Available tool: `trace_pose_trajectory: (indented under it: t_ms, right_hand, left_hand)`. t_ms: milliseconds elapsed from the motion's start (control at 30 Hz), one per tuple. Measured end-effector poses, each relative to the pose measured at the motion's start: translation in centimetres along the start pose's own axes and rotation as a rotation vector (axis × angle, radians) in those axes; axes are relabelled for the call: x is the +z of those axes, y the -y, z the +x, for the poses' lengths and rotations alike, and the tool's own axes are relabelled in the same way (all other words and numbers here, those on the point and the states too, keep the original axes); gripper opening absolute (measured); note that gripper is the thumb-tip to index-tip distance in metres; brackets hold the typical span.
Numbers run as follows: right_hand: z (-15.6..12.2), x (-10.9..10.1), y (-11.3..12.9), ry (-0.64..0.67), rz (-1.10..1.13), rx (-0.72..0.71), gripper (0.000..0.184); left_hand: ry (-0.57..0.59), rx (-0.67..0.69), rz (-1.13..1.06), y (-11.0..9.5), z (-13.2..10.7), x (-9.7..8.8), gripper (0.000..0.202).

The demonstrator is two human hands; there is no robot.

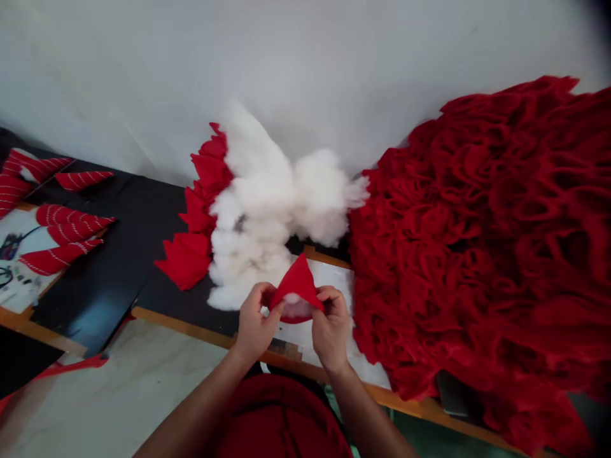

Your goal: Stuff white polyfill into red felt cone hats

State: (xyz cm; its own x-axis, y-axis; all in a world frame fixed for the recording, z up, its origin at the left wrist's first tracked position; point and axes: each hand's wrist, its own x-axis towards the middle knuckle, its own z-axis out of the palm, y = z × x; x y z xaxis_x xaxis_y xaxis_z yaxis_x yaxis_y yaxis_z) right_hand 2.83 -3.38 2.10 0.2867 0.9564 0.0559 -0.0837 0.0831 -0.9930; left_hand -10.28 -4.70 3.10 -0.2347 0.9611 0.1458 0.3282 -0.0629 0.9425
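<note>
A small red felt cone hat (298, 278) is held between my two hands, point away from me, its mouth toward me. White stuffing (294, 305) shows inside the mouth. My left hand (258, 321) pinches the left edge of the rim between thumb and fingers. On the right edge, my right hand (331, 327) pinches the fabric in the same way. Just beyond the cone lies a heap of fluffy white stuffing (267, 210), close to my left hand. A white sheet (334, 277) lies on the table under the cone.
A tall pile of red fabric pieces (477, 254) fills the right side. Several red cones (191, 261) stand along the stuffing's left edge. Red cones with white stripes (71, 226) lie on the black table (119, 254) at far left. A pale wall (334, 76) rises behind.
</note>
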Motion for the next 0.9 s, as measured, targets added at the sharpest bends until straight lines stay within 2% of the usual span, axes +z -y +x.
trace_pose_trajectory:
  t_ms: [133, 200, 267, 333, 400, 467, 533, 567, 633, 700, 767, 800, 833, 900]
  right_hand:
    - [-1.7, 2.2, 0.2, 0.067, 0.021, 0.078, 0.018]
    - [-2.3, 2.9, 0.4, 0.073, 0.026, 0.096, 0.018]
    - [-2.4, 3.5, 0.7, 0.063, 0.057, 0.123, 0.018]
    - [-2.4, 4.3, 1.2, 0.06, 0.136, 0.176, 0.018]
    - [-2.3, 5.3, 1.6, 0.087, 0.241, 0.238, 0.02]
    - [-2.4, 6.6, 1.8, 0.169, 0.311, 0.31, 0.024]
    - [-2.9, 7.7, 1.9, 0.289, 0.302, 0.371, 0.026]
    - [-3.3, 8.2, 1.9, 0.337, 0.256, 0.377, 0.024]
    - [-4.1, 8.8, 1.9, 0.333, 0.089, 0.289, 0.022]
    - [-4.9, 9.1, 2.2, 0.235, -0.093, 0.085, 0.024]
    - [-5.5, 9.5, 2.7, 0.195, -0.192, -0.096, 0.025]
    - [-5.8, 9.8, 3.0, 0.217, -0.202, -0.149, 0.025]
    - [-5.9, 10.2, 3.2, 0.256, -0.193, -0.171, 0.027]
    - [-5.9, 11.1, 3.4, 0.302, -0.137, -0.126, 0.03]
  left_hand:
    - [-0.116, 0.087, 0.171, 0.7, 0.6, -2.5, 0.021]
    - [-0.117, 0.102, 0.111, 0.8, 0.7, -3.8, 0.022]
    - [-0.06, 0.046, -0.1, 0.7, 0.6, -5.0, 0.018]
    - [-0.062, -0.101, -0.444, 0.8, 0.4, -6.1, 0.022]
    - [-0.084, -0.354, -0.808, 1.1, 0.2, -6.9, 0.031]
    - [-0.001, -0.62, -1.104, 1.4, 0.3, -7.3, 0.043]
    - [0.103, -0.749, -1.329, 1.6, 0.7, -7.4, 0.052]
    - [0.095, -0.755, -1.416, 1.6, 1.0, -7.5, 0.052]
    - [-0.033, -0.733, -1.517, 1.5, 1.9, -7.9, 0.044]
    - [-0.158, -0.724, -1.533, 1.3, 2.9, -8.4, 0.042]
    - [-0.204, -0.71, -1.507, 0.9, 3.6, -8.9, 0.049]
    - [-0.212, -0.686, -1.487, 0.7, 3.8, -9.1, 0.053]
    - [-0.22, -0.654, -1.464, 0.6, 3.9, -9.1, 0.058]
    - [-0.228, -0.587, -1.412, 0.3, 3.7, -9.1, 0.067]
